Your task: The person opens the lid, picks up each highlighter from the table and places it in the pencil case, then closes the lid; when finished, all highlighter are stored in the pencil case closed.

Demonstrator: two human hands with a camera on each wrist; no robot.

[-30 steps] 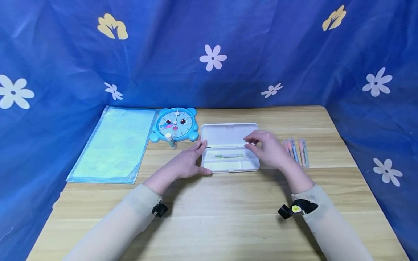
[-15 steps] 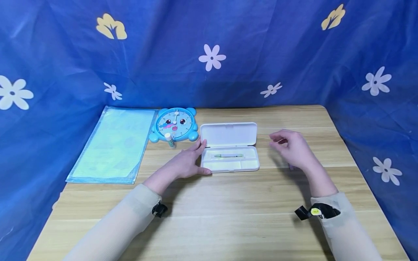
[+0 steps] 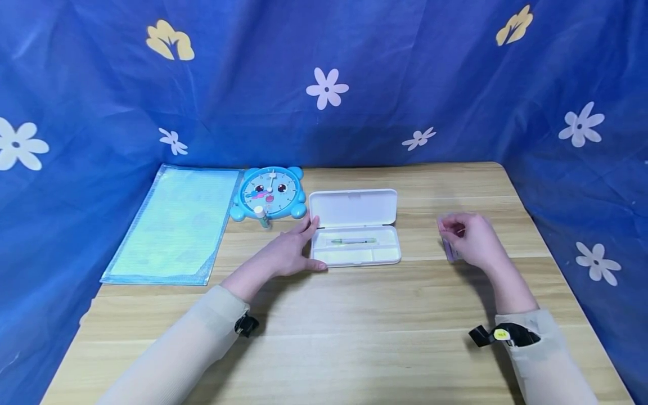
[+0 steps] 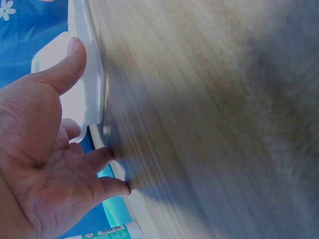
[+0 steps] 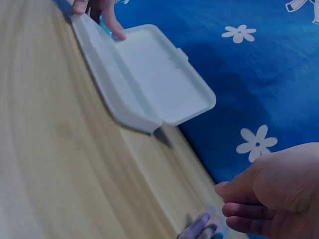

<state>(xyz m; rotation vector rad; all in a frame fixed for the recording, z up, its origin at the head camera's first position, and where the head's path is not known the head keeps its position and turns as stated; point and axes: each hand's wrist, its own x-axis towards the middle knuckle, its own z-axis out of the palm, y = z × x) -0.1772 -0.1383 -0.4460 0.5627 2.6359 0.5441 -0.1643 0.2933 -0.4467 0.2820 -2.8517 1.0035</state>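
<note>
A white pencil case (image 3: 352,206) stands with its lid raised, and a green pen (image 3: 353,241) lies in its back compartment. My left hand (image 3: 288,253) holds the case's left end, thumb at the front edge and a finger by the hinge; the other fingers spread onto the table in the left wrist view. My right hand (image 3: 473,239) is over a small group of pens (image 3: 449,252) to the right of the case, hiding most of them. In the right wrist view its thumb and loosely bent fingers hover beside the blurred pens (image 5: 197,228), with none between them.
Left of the case is a blue toy clock (image 3: 270,194) with a face, and a small white-capped glue stick (image 3: 262,216) before it. A light blue zip folder (image 3: 174,225) lies at the far left. A blue flowered cloth (image 3: 374,101) hangs behind the wooden table.
My right hand has moved right from the case's right end to the pens, which it now covers. The left hand has stayed at the case.
</note>
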